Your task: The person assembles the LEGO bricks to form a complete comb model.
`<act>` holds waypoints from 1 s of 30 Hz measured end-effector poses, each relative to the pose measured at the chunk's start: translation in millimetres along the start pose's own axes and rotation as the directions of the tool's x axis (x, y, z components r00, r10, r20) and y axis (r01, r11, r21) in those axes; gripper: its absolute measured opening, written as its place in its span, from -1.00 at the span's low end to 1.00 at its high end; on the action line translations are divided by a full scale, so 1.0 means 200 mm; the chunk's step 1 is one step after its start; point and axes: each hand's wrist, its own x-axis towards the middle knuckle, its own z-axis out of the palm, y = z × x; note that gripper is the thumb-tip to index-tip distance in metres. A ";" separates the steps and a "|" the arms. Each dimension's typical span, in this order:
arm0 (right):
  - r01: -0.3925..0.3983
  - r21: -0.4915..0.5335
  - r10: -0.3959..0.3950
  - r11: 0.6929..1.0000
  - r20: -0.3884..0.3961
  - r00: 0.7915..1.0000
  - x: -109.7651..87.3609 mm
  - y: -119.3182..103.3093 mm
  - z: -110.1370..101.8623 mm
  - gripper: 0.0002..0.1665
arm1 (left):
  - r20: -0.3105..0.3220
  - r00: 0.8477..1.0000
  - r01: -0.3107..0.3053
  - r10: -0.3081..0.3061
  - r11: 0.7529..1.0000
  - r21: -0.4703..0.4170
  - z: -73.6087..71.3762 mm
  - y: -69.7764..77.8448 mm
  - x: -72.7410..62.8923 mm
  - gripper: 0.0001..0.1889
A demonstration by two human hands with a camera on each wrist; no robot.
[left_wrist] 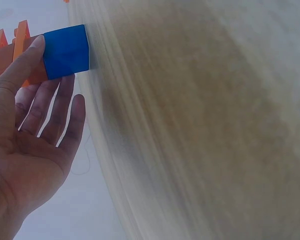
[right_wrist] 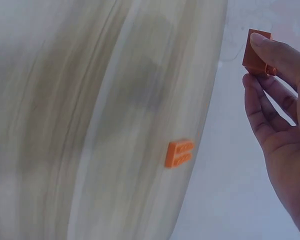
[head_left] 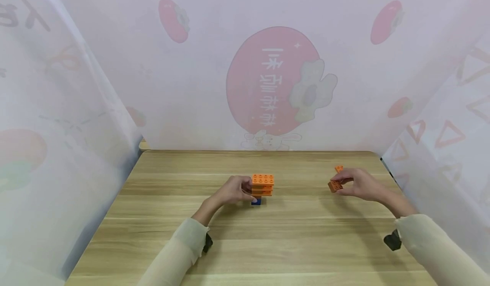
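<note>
Toy building bricks form a small stack point(head_left: 262, 185), orange layers above a blue brick point(left_wrist: 66, 52) at the bottom. My left hand point(head_left: 235, 190) grips this stack from its left side, thumb pressed near the blue brick. Over on the right, my right hand point(head_left: 361, 185) pinches a darker orange brick point(right_wrist: 257, 52) between thumb and fingers, raised off the table. A loose orange brick point(right_wrist: 179, 153) lies on the table just beyond that hand, partly hidden by it in the head view.
The wood-grain table point(head_left: 298, 247) spans the space under both arms. A pale printed sheet point(head_left: 206, 86) hangs behind its far edge, with similar sheets at the left and right sides. Dark wrist devices point(head_left: 393, 240) sit at the sleeve cuffs.
</note>
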 end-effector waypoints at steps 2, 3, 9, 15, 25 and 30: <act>0.015 -0.001 -0.015 1.000 -0.009 1.000 0.02 -0.02 0.00 -0.58 | 0.000 1.000 0.001 -0.001 1.000 -0.002 0.00 0.00 0.00 -0.67; 0.024 -0.002 -0.024 1.000 -0.010 1.000 0.03 -0.03 0.01 -0.57 | 0.001 1.000 0.004 -0.004 1.000 -0.004 0.00 0.00 0.00 -0.67; 0.049 -0.006 -0.049 0.999 -0.012 0.999 0.11 -0.08 0.01 -0.57 | 0.000 1.000 0.020 -0.020 1.000 -0.010 0.00 0.00 0.00 -0.67; 0.044 0.001 -0.044 0.999 -0.002 0.999 0.19 -0.15 0.02 -0.58 | -0.001 1.000 0.026 -0.026 1.000 -0.005 0.00 0.00 0.00 -0.67; 0.042 0.012 -0.042 0.999 -0.009 0.999 0.31 -0.27 0.05 -0.58 | 0.005 1.000 0.027 -0.027 0.999 -0.018 0.00 -0.01 0.00 -0.68; 0.057 0.008 -0.057 0.998 -0.025 0.998 0.36 -0.32 0.06 -0.56 | 0.007 1.000 0.028 -0.028 0.999 -0.031 0.00 -0.01 0.00 -0.69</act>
